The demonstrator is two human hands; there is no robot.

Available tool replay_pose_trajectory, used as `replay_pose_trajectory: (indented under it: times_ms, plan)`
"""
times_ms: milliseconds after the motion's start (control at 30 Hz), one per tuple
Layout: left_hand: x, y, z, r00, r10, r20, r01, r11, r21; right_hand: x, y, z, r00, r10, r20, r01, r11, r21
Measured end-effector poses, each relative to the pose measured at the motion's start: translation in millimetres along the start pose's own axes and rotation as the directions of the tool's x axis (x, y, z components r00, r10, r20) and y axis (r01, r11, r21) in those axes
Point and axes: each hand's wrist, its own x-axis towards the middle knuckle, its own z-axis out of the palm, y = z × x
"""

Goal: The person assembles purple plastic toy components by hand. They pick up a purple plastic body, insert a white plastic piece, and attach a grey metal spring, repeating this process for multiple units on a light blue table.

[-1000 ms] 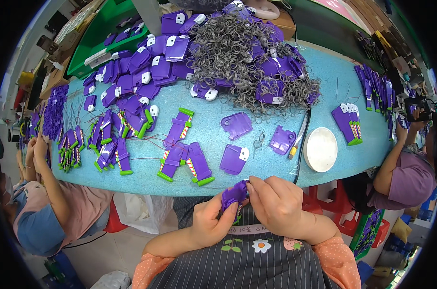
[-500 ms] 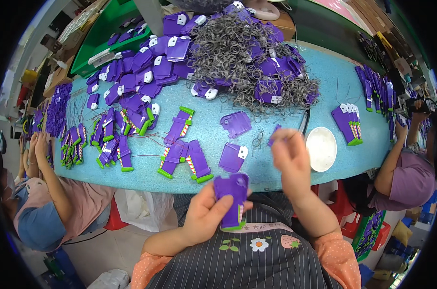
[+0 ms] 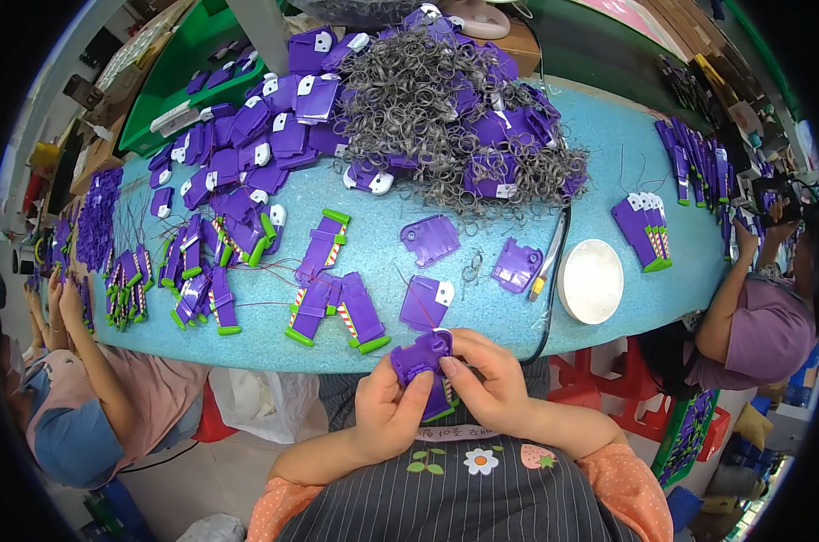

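Between left hand (image 3: 390, 408) and right hand (image 3: 491, 381), a purple panel (image 3: 418, 355) points lengthwise toward the table (image 3: 509, 321). Both pinch it, the right nearer its far corner.

From the left hand (image 3: 390, 406) and right hand (image 3: 495, 379), look: dead ahead at twelve, a white-cornered panel (image 3: 423, 303) blocks the way, heaped grey rings (image 3: 418, 113) walling off beyond! Eleven o'clock offers an open lane of blue table (image 3: 378, 257), green-ended pieces (image 3: 362, 307) crowding ten. Toward two, black cord (image 3: 547, 330), then white bowl (image 3: 591, 282), obstruct; there's room past the bowl.
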Motion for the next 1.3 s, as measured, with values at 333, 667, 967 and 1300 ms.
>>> replay_pose_trajectory:
  times_ms: [333, 667, 967, 1300]
  plan:
    - [19.9, 10.8, -13.6, 0.980, -0.193, 0.040, 0.194, 0.918, -0.345, 48.7, 1.8, -54.9, 0.989, -0.052, -0.136, -0.017, 0.884, -0.466]
    - [57.9, -8.0, -11.5, 0.940, -0.326, 0.096, 0.333, 0.829, -0.449, 58.0, 4.8, -69.9, 0.989, -0.148, 0.014, 0.118, 0.729, -0.674]
    - [71.5, -23.0, -8.8, 0.814, -0.333, 0.475, 0.571, 0.608, -0.552, 21.1, -0.2, -63.5, 0.917, -0.386, -0.099, 0.288, 0.815, -0.503]
    - [86.6, -6.1, -8.2, 0.821, -0.395, 0.412, 0.565, 0.666, -0.487, 8.4, 9.5, -81.7, 0.701, -0.559, 0.443, 0.653, 0.253, -0.714]
